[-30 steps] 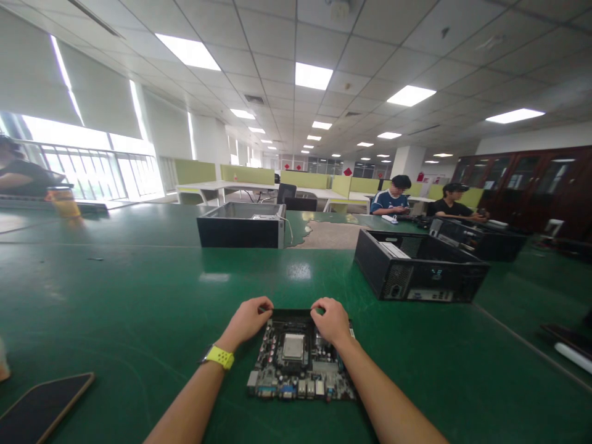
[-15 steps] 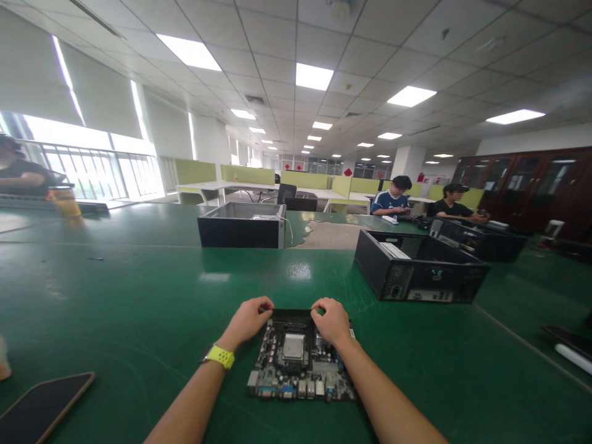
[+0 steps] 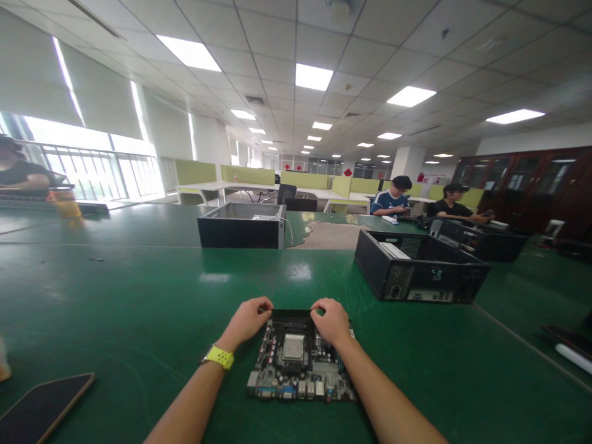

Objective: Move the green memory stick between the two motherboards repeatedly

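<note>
A motherboard (image 3: 319, 368) lies flat on the green table, its port side towards me and a square silver processor (image 3: 293, 347) in its socket. Along its far edge a dark, narrow RAM stick (image 3: 291, 313) stands on edge. My left hand (image 3: 250, 319) pinches the stick's left end, fingers closed. Its right end is pinched between the thumb and fingers of my right hand (image 3: 332, 319), whose wrist and forearm cover the board's right side. Whether the stick is fully seated in a slot I cannot tell.
Beyond the board stand an open computer case (image 3: 240, 228) and, to the right, another open case (image 3: 420, 271). A dark tablet-like slab (image 3: 44, 404) lies at the near left. A drink cup (image 3: 67, 202) stands far left. Co-workers sit around the green table (image 3: 152, 296).
My hands, the RAM stick and the motherboard look the same as before. Far left, a co-worker's arm has shifted slightly.
</note>
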### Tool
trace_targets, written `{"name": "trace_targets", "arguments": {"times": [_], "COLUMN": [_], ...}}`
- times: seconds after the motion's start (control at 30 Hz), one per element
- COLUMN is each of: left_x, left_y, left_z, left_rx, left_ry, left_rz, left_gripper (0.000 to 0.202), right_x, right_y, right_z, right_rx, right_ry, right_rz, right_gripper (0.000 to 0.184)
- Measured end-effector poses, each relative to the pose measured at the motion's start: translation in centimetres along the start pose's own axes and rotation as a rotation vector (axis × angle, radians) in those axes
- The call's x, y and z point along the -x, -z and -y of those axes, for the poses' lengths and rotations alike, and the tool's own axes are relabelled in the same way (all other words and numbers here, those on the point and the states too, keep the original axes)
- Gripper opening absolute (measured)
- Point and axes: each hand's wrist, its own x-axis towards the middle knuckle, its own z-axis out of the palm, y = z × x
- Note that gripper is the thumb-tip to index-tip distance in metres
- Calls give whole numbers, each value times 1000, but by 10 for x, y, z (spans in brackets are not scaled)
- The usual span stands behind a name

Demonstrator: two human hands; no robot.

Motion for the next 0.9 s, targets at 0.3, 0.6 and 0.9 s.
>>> {"name": "trace_targets", "arguments": {"times": [0.3,0.6,0.9], "left_x": [1,2,40], "left_y": [2,8,-24], "left_z": [-4,-26,-123], "left_rx": [14,-121,-272], "left_ry": [8,-31,-459], "left_rz": [7,-87,269], "left_gripper": [18,19,24], "right_x": [1,-1,-4], "right_y": [1,-1,-1], "right_z": [0,-2,-5], "right_rx": [-29,-54,-114], "right_ry": [11,27,62], "right_rz": [-1,-30,-164], "right_gripper": [14,13,30]}}
